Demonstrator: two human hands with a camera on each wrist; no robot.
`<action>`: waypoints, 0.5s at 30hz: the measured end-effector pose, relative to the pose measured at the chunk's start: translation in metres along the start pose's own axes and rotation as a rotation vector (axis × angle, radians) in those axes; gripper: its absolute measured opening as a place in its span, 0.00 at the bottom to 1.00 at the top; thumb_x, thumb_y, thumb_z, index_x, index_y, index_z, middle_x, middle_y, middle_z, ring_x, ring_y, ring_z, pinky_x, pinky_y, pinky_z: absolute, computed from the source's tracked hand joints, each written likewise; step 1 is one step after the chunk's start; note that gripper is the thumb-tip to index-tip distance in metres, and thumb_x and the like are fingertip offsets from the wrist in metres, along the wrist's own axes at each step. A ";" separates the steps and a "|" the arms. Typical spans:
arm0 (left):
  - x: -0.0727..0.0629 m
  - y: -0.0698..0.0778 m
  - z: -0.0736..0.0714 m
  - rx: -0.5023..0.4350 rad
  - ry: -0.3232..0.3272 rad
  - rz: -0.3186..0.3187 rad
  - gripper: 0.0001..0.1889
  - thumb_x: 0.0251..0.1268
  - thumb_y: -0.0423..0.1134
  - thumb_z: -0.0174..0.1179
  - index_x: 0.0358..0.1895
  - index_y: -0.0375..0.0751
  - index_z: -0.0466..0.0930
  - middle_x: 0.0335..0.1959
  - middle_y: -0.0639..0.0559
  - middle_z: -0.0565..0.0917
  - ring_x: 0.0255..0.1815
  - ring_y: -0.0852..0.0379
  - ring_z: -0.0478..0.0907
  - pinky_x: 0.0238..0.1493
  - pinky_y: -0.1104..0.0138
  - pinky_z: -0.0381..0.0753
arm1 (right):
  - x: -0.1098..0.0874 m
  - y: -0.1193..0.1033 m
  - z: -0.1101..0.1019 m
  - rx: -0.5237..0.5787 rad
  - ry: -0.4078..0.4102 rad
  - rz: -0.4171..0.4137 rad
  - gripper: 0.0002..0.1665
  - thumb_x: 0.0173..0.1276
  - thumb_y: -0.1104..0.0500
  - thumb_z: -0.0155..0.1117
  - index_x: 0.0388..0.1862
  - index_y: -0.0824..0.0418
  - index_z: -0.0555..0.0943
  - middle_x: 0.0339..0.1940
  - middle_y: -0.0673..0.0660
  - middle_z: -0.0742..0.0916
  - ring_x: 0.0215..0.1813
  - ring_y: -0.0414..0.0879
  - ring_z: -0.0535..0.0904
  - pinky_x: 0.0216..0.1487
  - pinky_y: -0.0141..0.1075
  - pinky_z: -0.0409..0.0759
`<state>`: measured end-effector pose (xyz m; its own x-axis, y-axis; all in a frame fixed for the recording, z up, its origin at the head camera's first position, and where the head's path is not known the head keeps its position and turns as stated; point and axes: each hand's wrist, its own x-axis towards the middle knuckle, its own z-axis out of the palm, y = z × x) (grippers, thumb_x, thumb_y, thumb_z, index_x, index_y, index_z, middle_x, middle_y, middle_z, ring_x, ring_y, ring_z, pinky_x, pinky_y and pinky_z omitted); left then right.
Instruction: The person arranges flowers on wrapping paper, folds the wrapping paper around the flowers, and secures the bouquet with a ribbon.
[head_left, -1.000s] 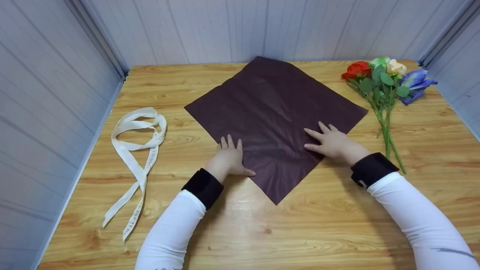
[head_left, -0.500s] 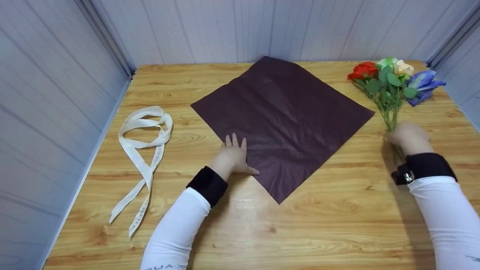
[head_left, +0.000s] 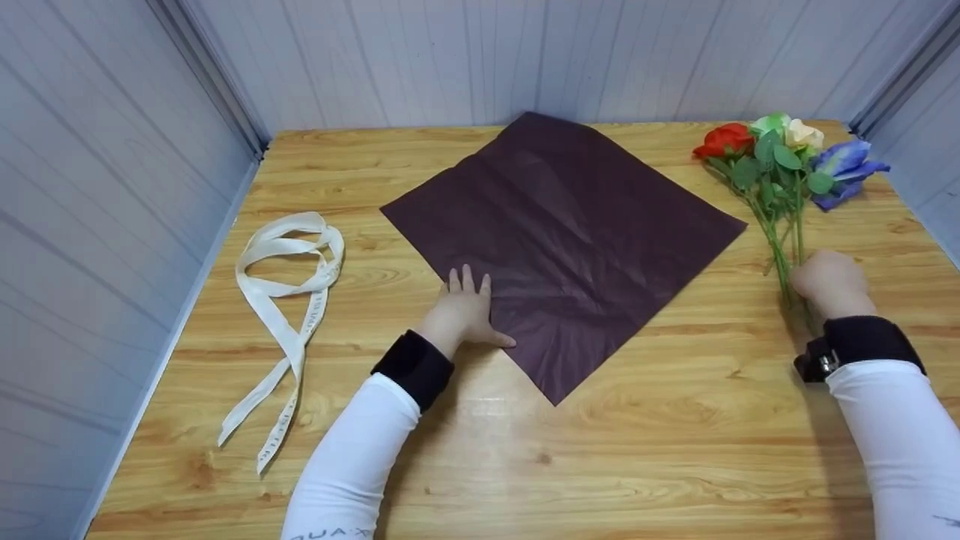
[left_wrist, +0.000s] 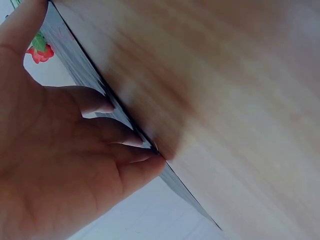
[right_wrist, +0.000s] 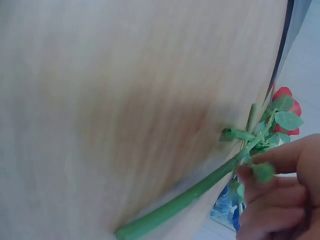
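Note:
A dark maroon sheet of wrapping paper (head_left: 577,217) lies flat and slightly creased on the wooden table, one corner towards me. My left hand (head_left: 463,311) rests on its left edge with fingers spread. At the right lie artificial flowers (head_left: 772,150) with red, green-white, cream and blue-purple heads, their green stems (head_left: 780,262) towards me. My right hand (head_left: 831,281) is at those stems. In the right wrist view its curled fingers pinch a green stem (right_wrist: 263,172), whose cut end pokes out; a longer stem (right_wrist: 185,197) lies beside it. Which flower the pinched stem belongs to, I cannot tell.
To the left, a looped cream ribbon (head_left: 289,300) with printed lettering lies with two tails towards me. Pale panel walls (head_left: 450,60) stand behind the table and at both sides. Bare wood grain (head_left: 600,465) shows along the table's front.
My right hand has left the paper's right edge and moved right to the flower stems, where it now pinches one. The left hand has stayed on the paper. The view has shifted slightly.

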<state>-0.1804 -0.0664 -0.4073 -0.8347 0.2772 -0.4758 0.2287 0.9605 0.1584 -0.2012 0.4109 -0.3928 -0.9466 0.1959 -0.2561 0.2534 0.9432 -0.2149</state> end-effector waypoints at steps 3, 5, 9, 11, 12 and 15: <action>0.001 0.001 0.001 -0.002 0.002 0.003 0.60 0.49 0.69 0.62 0.76 0.37 0.38 0.75 0.29 0.37 0.75 0.33 0.35 0.74 0.49 0.44 | 0.002 -0.002 -0.002 -0.042 -0.025 0.002 0.24 0.65 0.60 0.41 0.39 0.82 0.75 0.43 0.84 0.76 0.43 0.77 0.74 0.38 0.58 0.77; 0.001 0.001 0.001 0.000 0.001 0.002 0.60 0.49 0.68 0.62 0.76 0.37 0.38 0.75 0.29 0.37 0.75 0.33 0.35 0.74 0.49 0.44 | 0.003 -0.006 -0.002 -0.070 -0.023 -0.001 0.23 0.65 0.63 0.40 0.42 0.84 0.74 0.44 0.84 0.76 0.44 0.77 0.74 0.38 0.58 0.77; 0.000 0.002 0.000 0.002 0.001 0.002 0.60 0.49 0.68 0.62 0.76 0.37 0.38 0.75 0.29 0.38 0.75 0.33 0.35 0.74 0.49 0.44 | 0.004 -0.027 0.000 -0.054 0.059 0.013 0.24 0.70 0.62 0.37 0.46 0.85 0.71 0.45 0.83 0.76 0.46 0.76 0.74 0.41 0.60 0.77; 0.000 0.002 0.000 0.001 0.002 0.003 0.60 0.50 0.68 0.62 0.76 0.37 0.38 0.75 0.29 0.38 0.75 0.33 0.35 0.74 0.49 0.44 | 0.004 -0.043 0.001 0.005 0.129 0.012 0.27 0.74 0.58 0.35 0.48 0.84 0.68 0.44 0.83 0.76 0.45 0.76 0.74 0.39 0.60 0.77; 0.000 0.002 -0.001 0.000 0.001 0.004 0.60 0.50 0.68 0.61 0.76 0.37 0.38 0.75 0.29 0.38 0.75 0.33 0.35 0.74 0.49 0.44 | 0.003 -0.053 0.002 0.031 0.156 -0.010 0.28 0.76 0.55 0.34 0.49 0.83 0.67 0.43 0.83 0.76 0.44 0.76 0.75 0.38 0.60 0.76; -0.001 0.000 0.000 0.001 -0.003 -0.001 0.60 0.50 0.68 0.61 0.76 0.37 0.38 0.75 0.29 0.37 0.76 0.33 0.35 0.74 0.50 0.43 | 0.002 -0.092 0.007 0.085 0.260 -0.097 0.29 0.78 0.52 0.34 0.52 0.80 0.66 0.40 0.82 0.77 0.41 0.75 0.75 0.36 0.60 0.75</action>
<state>-0.1800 -0.0666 -0.4069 -0.8336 0.2763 -0.4784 0.2283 0.9608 0.1571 -0.2248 0.3231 -0.3798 -0.9838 0.1785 0.0170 0.1647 0.9371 -0.3076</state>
